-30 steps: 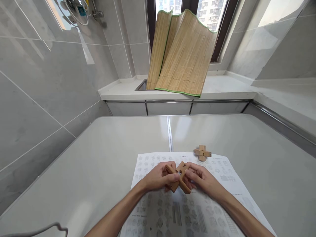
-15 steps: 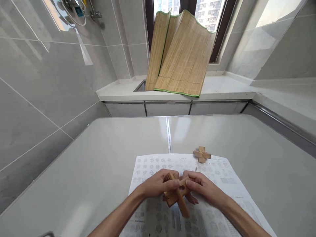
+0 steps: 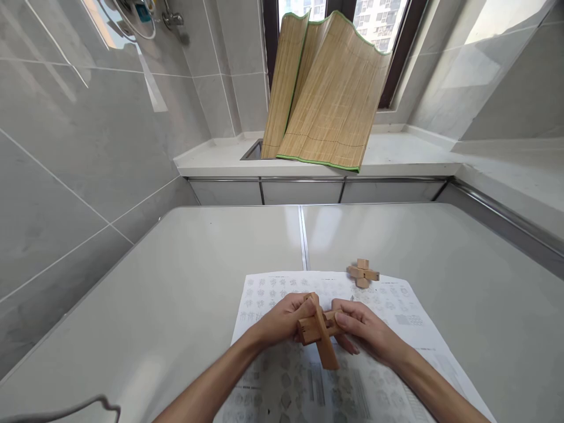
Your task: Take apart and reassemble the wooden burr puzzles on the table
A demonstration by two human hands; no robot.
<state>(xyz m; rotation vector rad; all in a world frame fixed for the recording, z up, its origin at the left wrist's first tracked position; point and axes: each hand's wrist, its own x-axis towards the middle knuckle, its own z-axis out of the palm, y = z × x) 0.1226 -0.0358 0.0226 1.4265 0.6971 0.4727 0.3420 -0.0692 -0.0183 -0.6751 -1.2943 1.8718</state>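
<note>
Between my hands, above the printed sheet, is a wooden interlocking puzzle (image 3: 311, 331) made of crossed bars. My left hand (image 3: 288, 317) is closed on it, with the thumb on the upper end of the long slanting bar (image 3: 326, 349). From the other side my right hand (image 3: 361, 324) pinches the end of the crosswise piece, thumb on top and the lower fingers loosely curled. A dark slot shows in that piece near the right thumb. The far sides of the puzzle are hidden by my fingers.
A second wooden cross-shaped puzzle (image 3: 362, 274) stands at the back edge of the printed paper sheet (image 3: 259, 364). The sheet lies on a glossy white table (image 3: 211, 252). Behind is a ledge with a folded bamboo mat (image 3: 330, 100). A dark, bent, cable-like thing (image 3: 101, 400) shows at lower left.
The puzzle has turned in my hands: its crosswise piece is nearer level and its long bar stands steeper. Both hands sit slightly higher. The cable-like thing shows more at lower left.
</note>
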